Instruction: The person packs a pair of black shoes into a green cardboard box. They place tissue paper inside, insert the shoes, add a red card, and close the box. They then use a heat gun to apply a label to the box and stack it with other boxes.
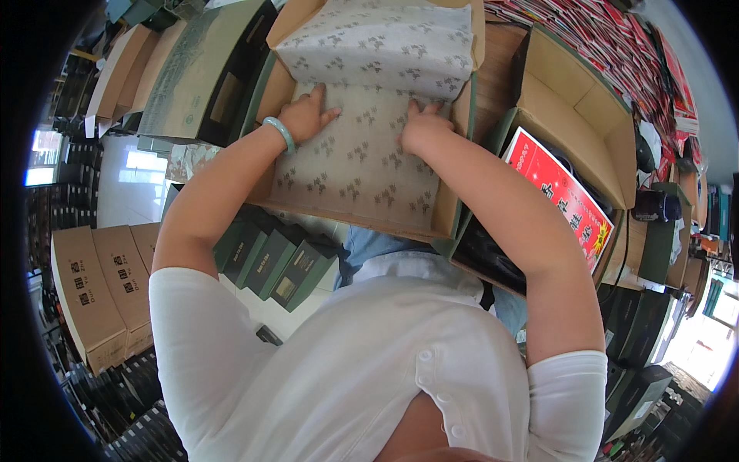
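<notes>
An open cardboard box (449, 202) with a green outside is in front of me. Printed tissue paper (358, 181) lines its bottom, and the paper's far part rises toward the back wall and lid. Inside at the left, my left hand (306, 115) rests on the paper with its fingers spread; a pale green bangle (279, 134) circles that wrist. My right hand (423, 125) presses the paper at the right, its fingers partly stretched and apart. Neither hand holds anything.
Another open box (573, 100) stands to the right, a red printed card (558, 192) lying over dark contents. Many red cards (585, 38) are heaped behind it. At the left stands a large green box (204, 73). Green boxes (269, 262) and brown cartons (100, 289) sit lower down.
</notes>
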Demonstrator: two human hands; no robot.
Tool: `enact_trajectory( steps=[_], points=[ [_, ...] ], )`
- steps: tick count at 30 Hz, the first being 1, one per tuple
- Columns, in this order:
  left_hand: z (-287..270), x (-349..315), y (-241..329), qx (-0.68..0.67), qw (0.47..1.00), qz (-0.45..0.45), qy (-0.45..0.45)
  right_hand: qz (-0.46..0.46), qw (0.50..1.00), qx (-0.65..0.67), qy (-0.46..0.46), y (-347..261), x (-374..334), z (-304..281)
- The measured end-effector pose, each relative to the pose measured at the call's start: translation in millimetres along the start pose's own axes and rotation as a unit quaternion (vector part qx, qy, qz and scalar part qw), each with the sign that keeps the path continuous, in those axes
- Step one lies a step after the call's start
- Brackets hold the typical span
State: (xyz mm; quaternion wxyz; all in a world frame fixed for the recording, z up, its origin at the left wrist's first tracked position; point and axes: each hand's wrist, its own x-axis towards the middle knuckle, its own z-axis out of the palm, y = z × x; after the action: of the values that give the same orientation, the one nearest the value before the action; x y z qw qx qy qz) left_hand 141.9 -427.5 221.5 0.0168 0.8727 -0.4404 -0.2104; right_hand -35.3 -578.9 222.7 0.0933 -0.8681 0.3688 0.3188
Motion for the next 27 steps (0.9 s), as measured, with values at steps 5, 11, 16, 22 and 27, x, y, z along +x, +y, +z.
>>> enact_trajectory(
  steps=[5, 11, 16, 22, 27],
  points=[
    [14, 14, -22, -0.048, 0.997, 0.046, 0.050, 0.001, 0.998, 0.055, -0.006, 8, 7, -11],
    [-59, -25, 11, -0.083, 0.957, 0.087, 0.264, -0.269, 0.926, 0.117, 0.239, 24, -108, -26],
    [-46, -77, -30, 0.054, 0.930, -0.069, 0.356, -0.473, 0.769, -0.007, 0.430, 32, -307, -60],
    [-32, -82, -8, -0.046, 0.966, -0.092, 0.236, -0.449, 0.672, -0.030, 0.588, 69, -349, -46],
    [-31, -71, -35, -0.122, 0.966, -0.024, 0.227, -0.472, 0.679, -0.022, 0.562, 112, -358, -22]
  ],
)
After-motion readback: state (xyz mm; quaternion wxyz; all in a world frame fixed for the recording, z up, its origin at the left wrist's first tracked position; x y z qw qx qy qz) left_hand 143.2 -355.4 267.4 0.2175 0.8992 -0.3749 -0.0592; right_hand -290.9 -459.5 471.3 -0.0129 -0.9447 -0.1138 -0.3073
